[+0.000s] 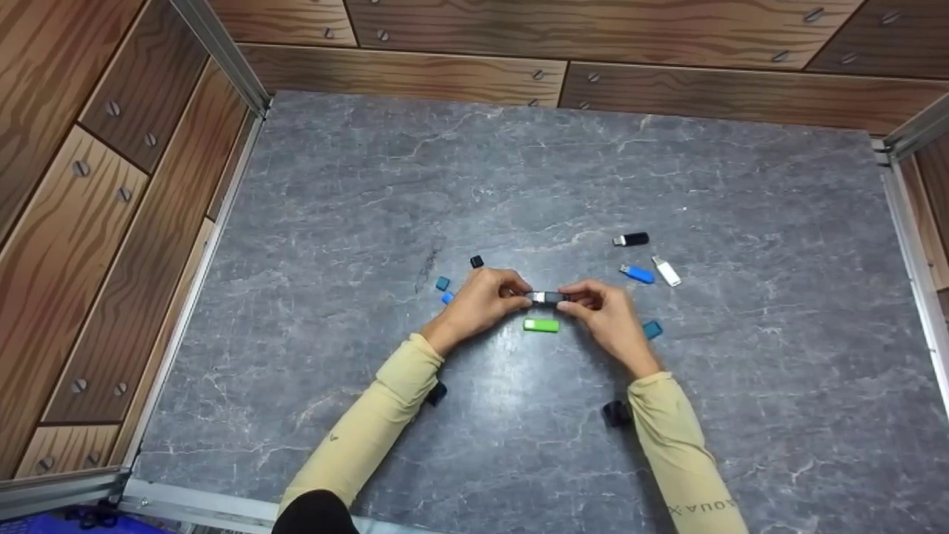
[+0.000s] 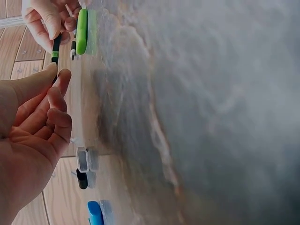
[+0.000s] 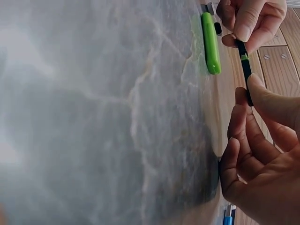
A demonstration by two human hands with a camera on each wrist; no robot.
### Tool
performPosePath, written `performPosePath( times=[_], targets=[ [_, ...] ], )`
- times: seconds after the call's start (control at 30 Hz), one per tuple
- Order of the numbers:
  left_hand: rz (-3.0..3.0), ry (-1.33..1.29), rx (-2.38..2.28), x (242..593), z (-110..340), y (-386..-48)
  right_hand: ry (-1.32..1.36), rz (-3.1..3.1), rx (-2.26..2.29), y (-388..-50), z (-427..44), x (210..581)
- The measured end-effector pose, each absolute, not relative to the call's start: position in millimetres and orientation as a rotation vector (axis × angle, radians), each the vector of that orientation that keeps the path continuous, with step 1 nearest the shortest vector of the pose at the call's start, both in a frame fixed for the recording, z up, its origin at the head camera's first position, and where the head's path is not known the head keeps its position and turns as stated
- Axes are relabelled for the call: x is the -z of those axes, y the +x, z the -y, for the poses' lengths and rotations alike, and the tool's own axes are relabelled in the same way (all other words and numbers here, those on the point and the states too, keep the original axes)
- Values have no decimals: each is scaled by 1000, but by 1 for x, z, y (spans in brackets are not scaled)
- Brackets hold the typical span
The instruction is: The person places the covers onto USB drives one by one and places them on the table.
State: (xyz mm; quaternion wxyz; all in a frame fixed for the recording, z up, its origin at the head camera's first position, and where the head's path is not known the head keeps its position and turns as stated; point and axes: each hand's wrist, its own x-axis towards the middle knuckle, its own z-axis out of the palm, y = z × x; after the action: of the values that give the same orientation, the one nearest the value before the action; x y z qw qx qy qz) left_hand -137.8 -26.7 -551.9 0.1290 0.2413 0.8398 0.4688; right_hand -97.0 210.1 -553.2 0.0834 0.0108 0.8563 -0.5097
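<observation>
Over the table, my left hand (image 1: pixel 482 300) pinches a small black cap (image 3: pixel 241 47) between thumb and forefinger. Facing it, my right hand (image 1: pixel 606 315) pinches the body of a black USB flash drive (image 1: pixel 552 297). Cap and drive are in line, and a strip of the metal connector (image 1: pixel 540 297) shows between them. How far the connector reaches into the cap, I cannot tell. Just below both hands lies a bright green USB flash drive (image 1: pixel 541 325). In the right wrist view my left hand (image 3: pixel 255 21) is at the top, the right hand (image 3: pixel 267 150) below.
To the right lie a black flash drive (image 1: pixel 634 239), a blue one (image 1: pixel 639 274) and a white one (image 1: pixel 668 273). A teal piece (image 1: pixel 652 329) sits beside my right wrist. Left of my hands are a black cap (image 1: pixel 477 261), a teal cap (image 1: pixel 442 283) and a blue piece (image 1: pixel 448 297).
</observation>
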Motion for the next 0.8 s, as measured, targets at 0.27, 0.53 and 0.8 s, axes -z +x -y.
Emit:
performPosePath(
  times=[0.27,0.53,0.8],
  targets=[
    [-2454,683,-1332,550,25,-138,69,-2566,1514,-98,-206,554],
    [-2461,694,-1314,550,22,-138,82,-2607,1496,-97,-203,554],
    [-2503,703,-1224,548,19,-136,80,-2640,1454,-97,-201,554]
  ],
)
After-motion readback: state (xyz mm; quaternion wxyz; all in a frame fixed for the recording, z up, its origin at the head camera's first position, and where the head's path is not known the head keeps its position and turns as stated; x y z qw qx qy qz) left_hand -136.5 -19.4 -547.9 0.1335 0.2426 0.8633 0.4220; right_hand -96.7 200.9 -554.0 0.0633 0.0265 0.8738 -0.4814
